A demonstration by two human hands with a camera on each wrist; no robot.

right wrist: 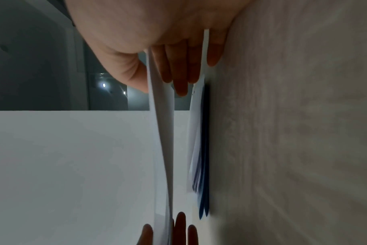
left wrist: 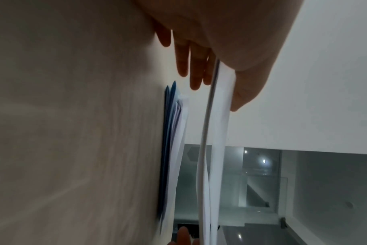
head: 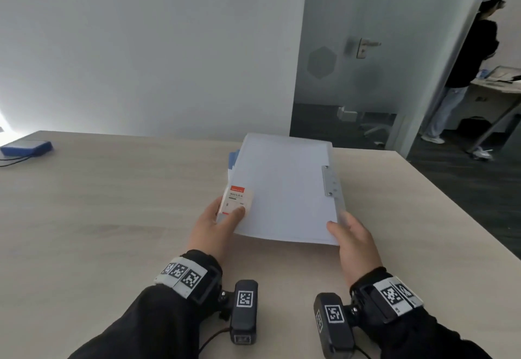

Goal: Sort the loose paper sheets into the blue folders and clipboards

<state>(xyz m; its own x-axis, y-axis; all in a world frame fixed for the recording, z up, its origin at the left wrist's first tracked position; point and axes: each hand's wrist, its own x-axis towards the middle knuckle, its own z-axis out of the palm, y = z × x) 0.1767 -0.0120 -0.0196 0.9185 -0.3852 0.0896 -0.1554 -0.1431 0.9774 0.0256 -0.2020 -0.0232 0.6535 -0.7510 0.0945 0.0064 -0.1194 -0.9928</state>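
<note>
Head view: white sheets (head: pixel 282 189) lifted off the pile, held flat at both near corners above the middle of the surface (head: pixel 112 203). Left hand (head: pixel 217 226) at the near left corner, thumb on top beside a red-and-white label (head: pixel 237 200), fingers (left wrist: pixel 196 71) underneath, so clamped on the sheets. Right hand (head: pixel 356 241) at the near right corner, thumb on top, fingers (right wrist: pixel 180 73) below the top layer, likewise clamped on it. Metal clip (head: pixel 330 181) showing along the right edge, just beyond the right thumb.

Left wrist view: sheets (left wrist: pixel 218 132) edge-on and bowed, apart from a blue folder pile (left wrist: pixel 168 149) lying flat on the surface (left wrist: pixel 73 132), with more white paper on top of the blue layers. Right wrist view: same gap, sheets (right wrist: pixel 161 140) raised clear of the folder pile (right wrist: pixel 203 165); one fingertip separated from the others by a thin white edge, nearer the surface (right wrist: pixel 304 132).

Farther out, head view: blue flat box (head: pixel 26 147) with a cable at the far left edge of the surface. White wall behind, glass door with handle (head: pixel 363 47) to the right. Beyond it, a person (head: pixel 468 62) in dark top and light trousers standing at another desk.
</note>
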